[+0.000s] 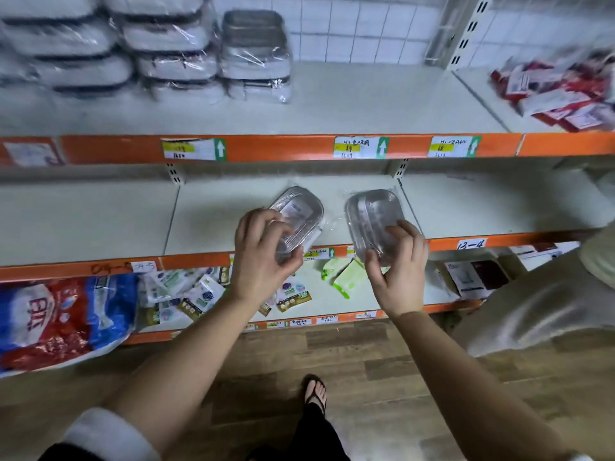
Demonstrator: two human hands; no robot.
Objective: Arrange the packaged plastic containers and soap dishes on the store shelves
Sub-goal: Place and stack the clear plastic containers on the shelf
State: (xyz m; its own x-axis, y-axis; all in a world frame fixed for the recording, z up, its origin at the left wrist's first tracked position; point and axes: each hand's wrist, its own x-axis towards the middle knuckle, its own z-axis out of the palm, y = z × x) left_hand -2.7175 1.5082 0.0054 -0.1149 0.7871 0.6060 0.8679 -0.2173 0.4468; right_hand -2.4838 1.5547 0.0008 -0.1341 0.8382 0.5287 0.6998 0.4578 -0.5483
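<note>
Left hand grips one wrapped dish, right hand grips another, both over the middle shelf front edge. Set them flat, side by side (wrap's slippery), w/ edges squared.

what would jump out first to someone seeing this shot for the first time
Dead centre, the left hand grips the left clear dish and the right hand holds the right clear dish, both at the front of the middle shelf. Next come the bright orange shelf edges and the stacks of wrapped containers at upper left on the top shelf.
</note>
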